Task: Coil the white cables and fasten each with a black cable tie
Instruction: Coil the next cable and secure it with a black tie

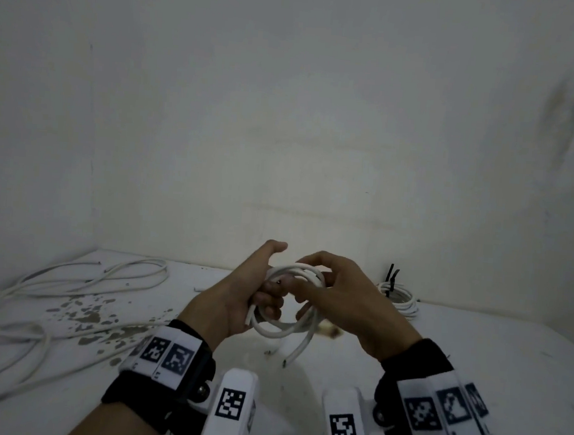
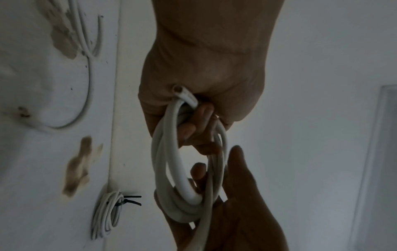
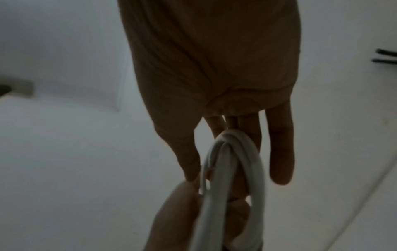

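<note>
- Wall [image 1: 286, 115]: plain white, meets a side wall at a corner on the left; dark smudge at upper right.
- Tabletop [image 1: 472, 366]: white, worn, with brownish patches of chipped paint [image 1: 95, 316] on its left part.
- Light: dim, greyish.

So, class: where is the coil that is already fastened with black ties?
In the head view, the tied coil lies on the white table against the back wall, just beyond the right hand, with its black ties sticking up.
</note>
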A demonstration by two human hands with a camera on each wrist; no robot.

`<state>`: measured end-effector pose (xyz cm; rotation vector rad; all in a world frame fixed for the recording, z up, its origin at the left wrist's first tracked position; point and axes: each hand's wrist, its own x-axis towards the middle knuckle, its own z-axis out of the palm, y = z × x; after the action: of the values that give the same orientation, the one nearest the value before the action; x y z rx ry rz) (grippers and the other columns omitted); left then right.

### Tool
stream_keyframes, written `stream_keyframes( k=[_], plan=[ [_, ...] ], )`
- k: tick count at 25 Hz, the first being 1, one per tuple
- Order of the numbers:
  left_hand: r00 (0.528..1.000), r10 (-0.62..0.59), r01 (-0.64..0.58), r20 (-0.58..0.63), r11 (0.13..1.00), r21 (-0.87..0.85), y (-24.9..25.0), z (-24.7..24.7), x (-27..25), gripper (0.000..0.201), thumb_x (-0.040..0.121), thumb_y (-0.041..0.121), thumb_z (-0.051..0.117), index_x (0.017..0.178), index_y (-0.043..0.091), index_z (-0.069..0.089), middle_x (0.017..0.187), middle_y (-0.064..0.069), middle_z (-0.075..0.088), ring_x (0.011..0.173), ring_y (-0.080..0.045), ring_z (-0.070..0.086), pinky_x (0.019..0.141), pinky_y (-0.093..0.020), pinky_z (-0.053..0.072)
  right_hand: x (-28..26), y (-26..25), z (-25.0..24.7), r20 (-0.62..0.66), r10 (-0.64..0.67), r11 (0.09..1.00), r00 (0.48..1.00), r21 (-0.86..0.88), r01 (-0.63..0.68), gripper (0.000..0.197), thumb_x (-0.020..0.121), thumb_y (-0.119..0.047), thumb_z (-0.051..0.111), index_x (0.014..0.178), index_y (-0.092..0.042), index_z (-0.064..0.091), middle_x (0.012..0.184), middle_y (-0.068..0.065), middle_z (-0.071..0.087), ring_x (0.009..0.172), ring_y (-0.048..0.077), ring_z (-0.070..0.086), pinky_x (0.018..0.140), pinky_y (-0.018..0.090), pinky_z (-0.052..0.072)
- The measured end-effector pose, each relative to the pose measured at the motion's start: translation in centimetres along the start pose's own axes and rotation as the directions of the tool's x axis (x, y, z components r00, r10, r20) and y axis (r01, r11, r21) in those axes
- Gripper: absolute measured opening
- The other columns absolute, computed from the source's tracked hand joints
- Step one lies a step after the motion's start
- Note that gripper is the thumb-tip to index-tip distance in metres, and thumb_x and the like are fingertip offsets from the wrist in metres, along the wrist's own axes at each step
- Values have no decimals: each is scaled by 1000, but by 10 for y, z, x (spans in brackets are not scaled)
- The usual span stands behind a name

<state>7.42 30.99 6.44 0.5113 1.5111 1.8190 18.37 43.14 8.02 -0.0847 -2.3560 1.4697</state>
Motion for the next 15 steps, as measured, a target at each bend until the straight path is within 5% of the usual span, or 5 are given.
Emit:
stream_keyframes(
  k=[3,7,10,13,15],
  plan=[
    [999,33,-33,2,997,69,5,3,-5,46,84,53,61,60,14,51,46,7,25,36,-7,19,38,-19,22,-2,2,-2,-39,-129,944,991,-310,111,27,76,-15,82,94,-21,63,82,2,67,65,14,66,53,21,53],
    [990,126,-116,-57,981,158,9,8,-6,43,88,42,65,59,18,45,46,9,24,36,-5,20,36,-17,21,-1,2,-10,-115,-192,950,975,-272,155,20,80,-5,68,91,-21,65,82,10,66,59,25,69,50,30,57],
    [982,151,-126,-117,972,197,8,8,-5,44,87,45,67,61,18,45,48,7,27,39,-6,22,37,-18,24,4,7,-7,-115,-265,898,957,-392,201,21,80,-14,69,97,-27,66,87,-2,67,64,14,68,57,27,56],
    [987,140,-120,-73,966,229,1,10,-4,47,83,58,65,63,18,50,53,5,33,43,-7,27,40,-18,26,8,13,-4,-94,-371,780,924,-571,256,17,84,-24,68,100,-28,64,86,-9,68,70,10,63,68,34,55],
    [994,107,-98,-31,975,199,1,6,-4,55,79,69,59,61,17,53,51,5,36,40,-7,29,38,-17,24,8,13,-12,-71,-372,792,926,-544,277,6,87,-34,71,92,-30,69,80,-9,70,64,7,65,67,35,57]
  ],
)
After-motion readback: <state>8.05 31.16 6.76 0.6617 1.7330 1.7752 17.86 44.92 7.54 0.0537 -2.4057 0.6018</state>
